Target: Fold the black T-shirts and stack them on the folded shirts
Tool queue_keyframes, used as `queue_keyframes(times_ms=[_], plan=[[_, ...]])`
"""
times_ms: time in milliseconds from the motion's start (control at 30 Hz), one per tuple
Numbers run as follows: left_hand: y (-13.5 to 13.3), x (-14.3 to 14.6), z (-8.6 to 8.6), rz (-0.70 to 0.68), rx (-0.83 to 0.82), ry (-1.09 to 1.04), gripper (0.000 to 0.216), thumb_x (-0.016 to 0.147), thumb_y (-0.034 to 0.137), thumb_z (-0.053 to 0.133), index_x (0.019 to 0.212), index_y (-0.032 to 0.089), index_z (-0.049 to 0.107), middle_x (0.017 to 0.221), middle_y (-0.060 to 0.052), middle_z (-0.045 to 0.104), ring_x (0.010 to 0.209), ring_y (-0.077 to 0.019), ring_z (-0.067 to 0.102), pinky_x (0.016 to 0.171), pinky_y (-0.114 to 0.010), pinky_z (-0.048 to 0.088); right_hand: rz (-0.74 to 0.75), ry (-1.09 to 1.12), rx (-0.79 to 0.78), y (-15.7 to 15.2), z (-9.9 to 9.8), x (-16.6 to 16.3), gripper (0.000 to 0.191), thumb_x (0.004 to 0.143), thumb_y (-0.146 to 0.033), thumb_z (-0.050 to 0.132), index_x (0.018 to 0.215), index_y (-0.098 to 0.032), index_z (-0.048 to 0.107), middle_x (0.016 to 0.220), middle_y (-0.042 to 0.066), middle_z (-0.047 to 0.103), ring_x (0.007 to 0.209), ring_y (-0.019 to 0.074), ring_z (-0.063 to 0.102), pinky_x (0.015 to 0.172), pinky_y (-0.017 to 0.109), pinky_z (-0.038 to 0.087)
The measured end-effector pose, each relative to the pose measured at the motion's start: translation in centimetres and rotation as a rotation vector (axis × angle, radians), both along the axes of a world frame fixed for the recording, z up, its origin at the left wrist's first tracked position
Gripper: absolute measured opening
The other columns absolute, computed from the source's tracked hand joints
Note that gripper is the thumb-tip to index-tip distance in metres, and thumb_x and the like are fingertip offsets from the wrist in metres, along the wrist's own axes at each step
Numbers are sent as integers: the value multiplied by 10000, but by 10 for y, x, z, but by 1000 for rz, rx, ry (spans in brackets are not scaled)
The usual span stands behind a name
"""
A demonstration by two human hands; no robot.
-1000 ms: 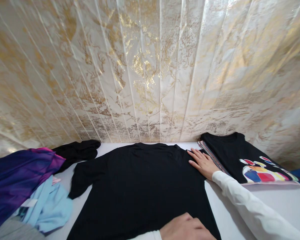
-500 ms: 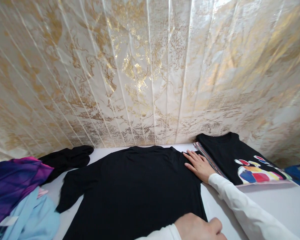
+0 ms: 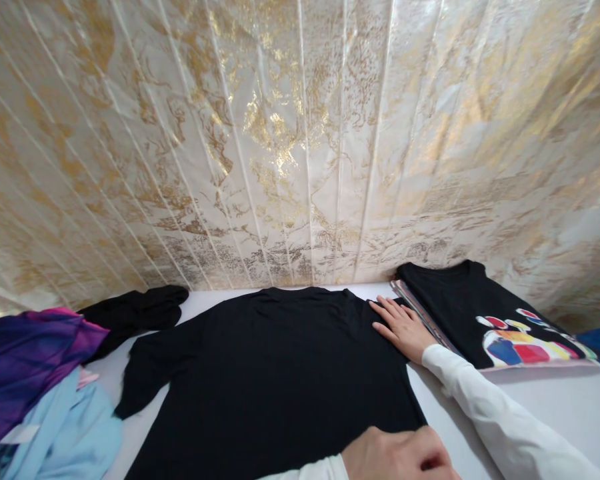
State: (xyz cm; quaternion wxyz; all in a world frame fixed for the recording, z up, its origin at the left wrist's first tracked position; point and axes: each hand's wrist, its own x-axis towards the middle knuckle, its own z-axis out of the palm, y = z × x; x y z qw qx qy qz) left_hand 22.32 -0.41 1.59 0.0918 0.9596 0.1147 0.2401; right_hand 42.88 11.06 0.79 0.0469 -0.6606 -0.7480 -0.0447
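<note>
A black T-shirt (image 3: 280, 367) lies spread on the white table, collar toward the wall and one sleeve stretched out to the left. My right hand (image 3: 404, 330) rests flat, fingers extended, on the shirt's right shoulder; the sleeve on that side is mostly hidden. Across the lower part of the shirt reaches my left hand (image 3: 397, 455), its fingers curled closed at the right side edge. The shirt's edge runs up to this hand, which appears to grip it; the fingertips are out of sight.
Folded shirts are stacked at the right, topped by a black printed shirt (image 3: 445, 300). On the left lie a purple garment (image 3: 35, 367), a light blue garment (image 3: 75, 433) and a black cloth (image 3: 140, 310). A gold-patterned wall covering (image 3: 280, 147) rises behind the white table (image 3: 555, 400).
The shirt's lower right edge has shifted outward to the right beside my left hand. My right hand stays flat on the shoulder. The view has shifted slightly.
</note>
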Motion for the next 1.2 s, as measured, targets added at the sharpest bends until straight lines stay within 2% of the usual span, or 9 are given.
queue_keyframes(times_ms=[167, 333, 400, 533, 600, 733, 900, 1000, 1200], plan=[[11, 4, 4, -173, 59, 135, 129, 927, 384, 541, 976, 283, 604, 805, 87, 647, 797, -112, 555, 612, -265, 342, 21, 6, 5, 2, -1, 2, 592, 916, -562, 239, 1419, -271, 355, 1516, 50, 280, 1391, 231, 230, 1093, 449, 249], [9, 4, -4, -140, 23, 151, 150, 943, 401, 499, 1001, 286, 576, 1036, 88, 634, 931, -128, 544, 669, -262, 357, -1, -6, -12, 5, 1, 4, 594, 921, -548, 249, 1423, -248, 353, 1513, 75, 287, 1395, 235, 216, 1100, 440, 233], [6, 4, -10, -81, 30, 150, 148, 953, 341, 489, 1063, 263, 548, 1113, 75, 619, 965, -140, 547, 708, -268, 384, 9, -6, -2, 6, 1, 6, 593, 921, -548, 252, 1422, -247, 355, 1505, 79, 306, 1393, 235, 222, 1096, 442, 240], [2, 0, -21, 215, 137, 98, 458, 919, 288, 490, 1325, 118, 363, 1350, -82, 490, 1161, -227, 473, 901, -336, 395, 36, 13, 25, 8, -2, 9, 584, 920, -554, 256, 1420, -267, 352, 1502, 75, 313, 1389, 232, 235, 1087, 454, 254], [2, -3, -22, 283, 187, 95, 477, 915, 312, 478, 1320, 88, 364, 1379, -121, 456, 1223, -258, 424, 953, -363, 377, 35, 11, 27, 8, -3, 10, 586, 920, -556, 254, 1420, -266, 350, 1508, 76, 299, 1389, 232, 236, 1086, 453, 253], [7, -5, -13, 209, 86, 106, 435, 825, 505, 585, 1078, 156, 523, 1173, -62, 587, 1030, -241, 537, 795, -332, 447, 29, 0, 27, 8, -3, 9, 587, 921, -559, 248, 1416, -265, 359, 1510, 80, 293, 1387, 233, 243, 1080, 444, 261], [4, -1, -9, 159, 200, 35, 308, 858, 400, 595, 1140, 306, 512, 926, 36, 608, 725, -169, 543, 556, -282, 343, 23, 2, 15, 9, -2, 8, 595, 919, -557, 263, 1420, -251, 355, 1513, 91, 283, 1389, 236, 234, 1082, 444, 257], [-1, 3, -13, 115, 214, -26, 166, 963, 348, 452, 1103, 316, 536, 1030, 79, 629, 800, -149, 547, 605, -290, 350, 29, 10, 19, 9, -1, 8, 591, 917, -555, 262, 1417, -257, 359, 1509, 86, 291, 1387, 237, 240, 1080, 453, 262], [8, -14, 0, 17, 122, 54, 277, 1000, 367, 351, 1233, 277, 471, 1343, 41, 511, 1071, -123, 544, 693, -238, 413, -25, 7, -8, 2, -3, 9, 619, 894, -577, 292, 1406, -242, 386, 1511, 92, 281, 1379, 282, 252, 1073, 485, 277]])
